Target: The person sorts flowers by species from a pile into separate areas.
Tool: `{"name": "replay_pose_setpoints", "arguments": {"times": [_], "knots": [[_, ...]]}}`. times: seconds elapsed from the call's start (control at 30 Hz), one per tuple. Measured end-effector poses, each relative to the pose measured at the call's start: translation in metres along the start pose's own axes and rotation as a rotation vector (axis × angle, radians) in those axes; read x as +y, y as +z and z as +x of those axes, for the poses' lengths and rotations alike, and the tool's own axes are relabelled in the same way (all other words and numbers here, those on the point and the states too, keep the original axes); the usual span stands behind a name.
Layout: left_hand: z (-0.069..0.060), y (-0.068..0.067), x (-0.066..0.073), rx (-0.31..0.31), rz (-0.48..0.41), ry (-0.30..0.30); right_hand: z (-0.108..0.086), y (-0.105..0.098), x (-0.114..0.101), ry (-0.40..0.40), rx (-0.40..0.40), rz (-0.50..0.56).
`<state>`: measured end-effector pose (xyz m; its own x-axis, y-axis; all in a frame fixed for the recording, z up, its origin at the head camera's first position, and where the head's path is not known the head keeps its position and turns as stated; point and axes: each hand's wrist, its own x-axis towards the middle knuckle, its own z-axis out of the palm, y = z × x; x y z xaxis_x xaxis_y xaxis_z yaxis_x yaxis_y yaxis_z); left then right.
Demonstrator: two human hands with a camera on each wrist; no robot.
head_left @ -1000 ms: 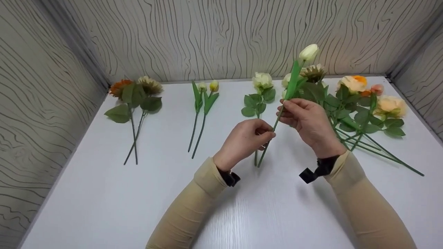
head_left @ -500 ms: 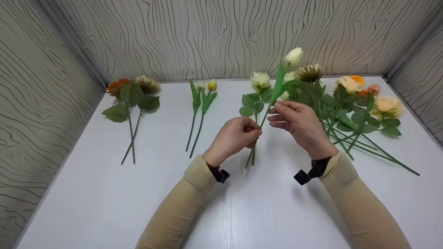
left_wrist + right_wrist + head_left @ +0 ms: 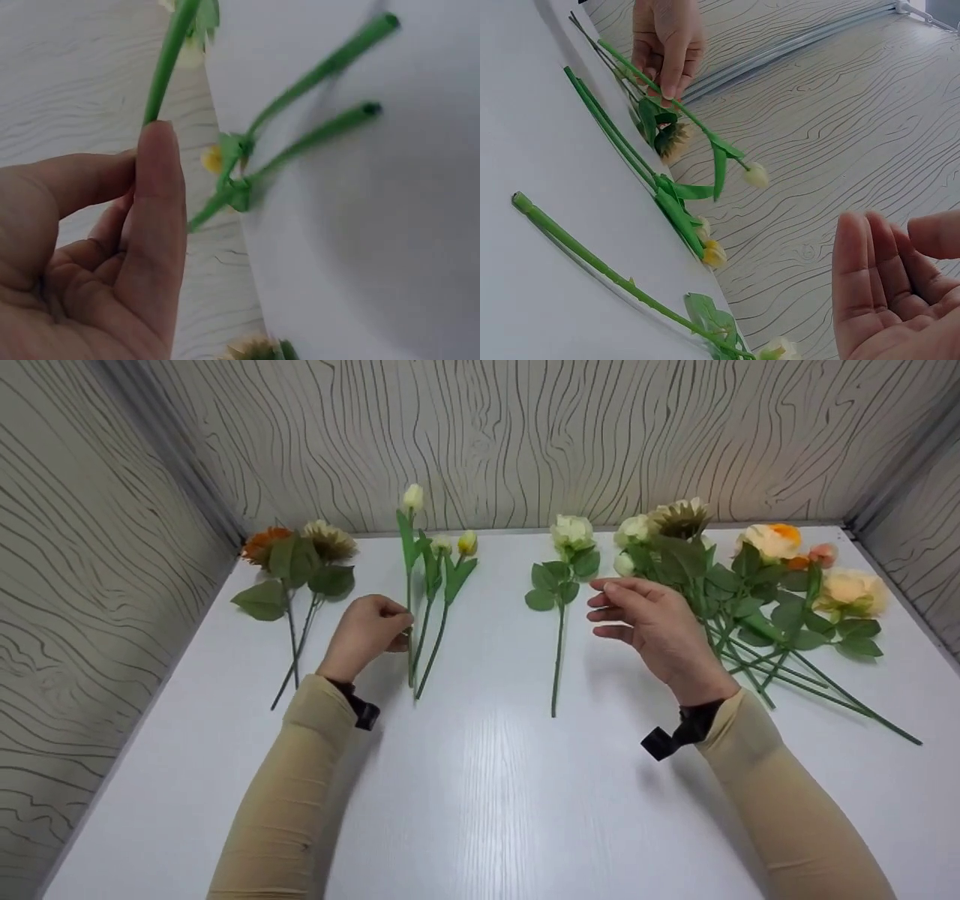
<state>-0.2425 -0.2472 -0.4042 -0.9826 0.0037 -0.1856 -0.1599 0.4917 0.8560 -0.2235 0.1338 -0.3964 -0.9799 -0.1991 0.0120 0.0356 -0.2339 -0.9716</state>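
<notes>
My left hand point(image 3: 369, 631) pinches the green stem of a white tulip point(image 3: 412, 498) between thumb and fingertips. In the right wrist view that tulip point(image 3: 756, 175) is raised off the table, its bloom pointing away. Just right of it lie two more tulips, a white one point(image 3: 441, 544) and a yellow one point(image 3: 467, 542). My right hand point(image 3: 651, 631) hovers with relaxed fingers and holds nothing. Nearest to it are a white rose point(image 3: 572, 534) on the table and the mixed flower pile.
A rust-orange flower point(image 3: 264, 545) and a cream flower point(image 3: 330, 540) lie with crossed stems at the left. On the right is a pile with a peach rose point(image 3: 850, 591) and a brownish-cream flower point(image 3: 681, 517). Patterned walls point(image 3: 487, 442) border the white table point(image 3: 480, 795).
My left hand has carried the white tulip leftward, from beside the white rose to beside the two tulips. My right hand has let go of its stem and stays near the same spot.
</notes>
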Motion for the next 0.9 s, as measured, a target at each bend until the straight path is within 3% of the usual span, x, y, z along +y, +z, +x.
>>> {"name": "replay_pose_setpoints", "arguments": {"times": [0.23,0.4,0.7,0.9], "knots": [[0.010,-0.013,-0.024,0.001,-0.040,-0.110,0.001,0.001,0.002,-0.006,0.009,0.008],[0.013,-0.009,-0.026,-0.021,0.044,-0.153,0.001,0.000,0.002,-0.007,0.006,0.011],[0.013,0.008,-0.019,-0.058,0.179,-0.111,0.000,0.000,0.001,-0.009,-0.004,0.011],[0.012,0.012,-0.018,-0.027,0.303,-0.065,0.000,-0.001,0.002,-0.004,0.000,0.000]]}}
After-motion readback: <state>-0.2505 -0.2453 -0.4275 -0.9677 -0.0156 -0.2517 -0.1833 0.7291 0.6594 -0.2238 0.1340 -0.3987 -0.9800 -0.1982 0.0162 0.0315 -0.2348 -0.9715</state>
